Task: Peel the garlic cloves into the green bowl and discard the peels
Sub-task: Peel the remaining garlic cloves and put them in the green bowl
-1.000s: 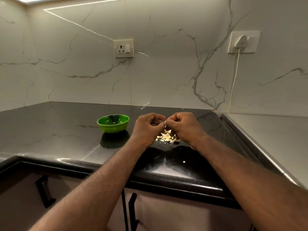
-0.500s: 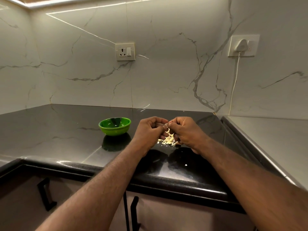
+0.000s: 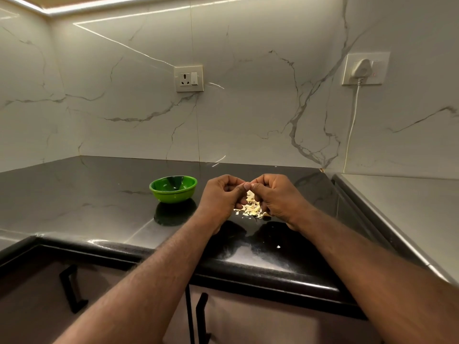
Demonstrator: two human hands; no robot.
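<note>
**While the hands peel, little bits can get away**

Since the black countertop is shiny and smooth, a dropped clove could slide or roll on it, maybe off the front edge. The green bowl sits on it, to the left of the hands and a little apart from them. I cannot tell if any cloves are in it. A clove has to cross that gap, so it could fall short and land on the counter.

The left hand and the right hand are held just above the countertop, side by side, with fingers curled in. Their thumbs and fingertips meet in the middle and pinch something tiny. I think it is a garlic clove, but it is too small and too hidden to see well. Garlic gets slippery once the skin comes off, so a hard squeeze could make it pop out.

Right under the hands lies a pile of peels, pale and light. A peeled clove that drops in there would be hard to find. Peels could also stick to fingers and ride into the bowl. One small white scrap lies alone, nearer the front edge. It would be easy to miss when the peels get thrown away.
</note>
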